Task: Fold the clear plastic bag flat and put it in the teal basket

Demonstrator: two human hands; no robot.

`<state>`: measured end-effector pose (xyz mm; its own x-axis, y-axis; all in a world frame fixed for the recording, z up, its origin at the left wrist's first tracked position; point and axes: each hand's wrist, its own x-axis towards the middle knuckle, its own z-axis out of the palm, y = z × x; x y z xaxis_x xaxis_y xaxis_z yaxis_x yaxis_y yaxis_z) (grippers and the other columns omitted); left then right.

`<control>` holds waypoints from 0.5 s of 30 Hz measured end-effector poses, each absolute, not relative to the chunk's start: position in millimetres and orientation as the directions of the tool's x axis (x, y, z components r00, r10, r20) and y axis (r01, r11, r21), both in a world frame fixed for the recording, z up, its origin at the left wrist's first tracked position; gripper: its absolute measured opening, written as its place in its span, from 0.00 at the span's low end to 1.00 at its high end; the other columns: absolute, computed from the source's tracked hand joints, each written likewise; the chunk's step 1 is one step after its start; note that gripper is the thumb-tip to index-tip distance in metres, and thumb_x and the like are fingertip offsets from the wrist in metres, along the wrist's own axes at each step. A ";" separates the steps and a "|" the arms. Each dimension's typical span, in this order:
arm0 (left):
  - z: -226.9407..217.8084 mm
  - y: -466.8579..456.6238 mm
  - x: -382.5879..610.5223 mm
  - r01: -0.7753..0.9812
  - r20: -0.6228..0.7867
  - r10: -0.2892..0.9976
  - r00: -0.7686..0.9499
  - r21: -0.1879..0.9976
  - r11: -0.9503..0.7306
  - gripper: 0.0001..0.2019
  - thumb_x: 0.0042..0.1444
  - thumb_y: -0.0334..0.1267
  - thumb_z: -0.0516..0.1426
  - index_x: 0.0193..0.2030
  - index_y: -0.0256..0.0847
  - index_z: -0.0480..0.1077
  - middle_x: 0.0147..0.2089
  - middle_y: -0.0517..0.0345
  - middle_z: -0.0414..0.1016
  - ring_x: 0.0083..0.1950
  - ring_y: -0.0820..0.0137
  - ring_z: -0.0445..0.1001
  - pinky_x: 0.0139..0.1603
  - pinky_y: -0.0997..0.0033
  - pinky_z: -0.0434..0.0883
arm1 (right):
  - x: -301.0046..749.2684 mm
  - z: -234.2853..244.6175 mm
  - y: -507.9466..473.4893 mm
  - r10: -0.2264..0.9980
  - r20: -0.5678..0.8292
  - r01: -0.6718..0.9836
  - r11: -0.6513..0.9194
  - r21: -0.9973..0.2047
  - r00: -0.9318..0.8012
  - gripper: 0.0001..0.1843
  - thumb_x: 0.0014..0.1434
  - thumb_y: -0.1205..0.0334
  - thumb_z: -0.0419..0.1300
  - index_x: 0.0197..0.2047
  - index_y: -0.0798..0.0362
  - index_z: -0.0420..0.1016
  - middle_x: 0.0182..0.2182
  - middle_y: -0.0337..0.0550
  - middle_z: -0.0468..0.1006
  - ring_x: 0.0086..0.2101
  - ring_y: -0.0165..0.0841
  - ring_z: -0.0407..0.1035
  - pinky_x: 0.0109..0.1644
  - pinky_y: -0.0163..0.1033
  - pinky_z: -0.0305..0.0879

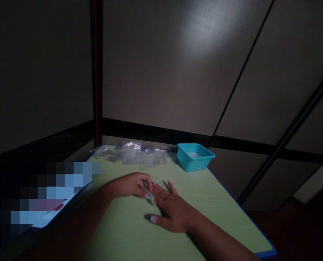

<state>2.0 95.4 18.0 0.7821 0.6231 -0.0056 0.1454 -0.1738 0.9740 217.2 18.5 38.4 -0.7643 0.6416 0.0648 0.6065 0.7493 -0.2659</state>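
A small clear plastic bag [152, 198] lies near the middle of the light green table [128, 232], partly hidden by my hands. My left hand [135, 184] is closed, with thumb and fingers pinching the left part of the bag. On the right part of it rests my right hand [174, 210], laid palm down with its fingers stretched out and the thumb spread away toward me. The fingertips of both hands nearly meet over the plastic.
Several clear plastic bags [134, 154] lie heaped along the table's far edge. A teal plastic basket [190, 165] stands at the far right corner with something pale inside. At the left edge is a tilted, partly blurred-out flat object [45, 219]. Panelled walls [161, 79] rise behind.
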 end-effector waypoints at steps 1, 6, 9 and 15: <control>17.8 95.9 1.9 0.162 0.007 0.634 0.773 0.965 -0.208 0.15 0.42 0.35 0.63 0.38 0.39 0.69 0.38 0.57 0.73 0.40 0.68 0.72 0.40 0.70 0.68 | 217.2 38.6 18.3 0.640 0.065 0.606 0.752 -0.261 -0.766 0.37 0.59 0.43 0.44 0.65 0.50 0.36 0.63 0.52 0.42 0.62 0.39 0.37 0.61 0.57 0.22; 19.6 99.7 0.5 0.269 0.121 0.678 0.725 0.857 -0.440 0.10 0.42 0.39 0.63 0.33 0.38 0.72 0.40 0.58 0.69 0.42 0.68 0.69 0.42 0.73 0.65 | 219.6 37.7 19.2 0.668 0.079 0.637 0.735 -0.233 -0.740 0.34 0.60 0.43 0.43 0.64 0.50 0.45 0.63 0.52 0.44 0.62 0.39 0.37 0.61 0.57 0.21; 19.7 101.1 0.0 0.328 0.137 0.708 0.693 0.815 -0.479 0.10 0.42 0.40 0.63 0.31 0.38 0.72 0.37 0.60 0.69 0.40 0.69 0.68 0.41 0.75 0.64 | 220.7 34.2 19.9 0.691 0.065 0.663 0.713 -0.229 -0.720 0.35 0.59 0.42 0.44 0.64 0.50 0.44 0.63 0.52 0.43 0.62 0.40 0.36 0.61 0.57 0.21; 17.5 98.9 1.2 0.307 0.000 0.709 0.706 0.901 -0.306 0.12 0.41 0.43 0.62 0.31 0.38 0.70 0.26 0.65 0.68 0.29 0.74 0.66 0.29 0.78 0.62 | 222.9 32.8 21.5 0.667 0.087 0.635 0.736 -0.234 -0.740 0.34 0.59 0.45 0.47 0.64 0.47 0.43 0.63 0.50 0.45 0.62 0.41 0.39 0.60 0.59 0.20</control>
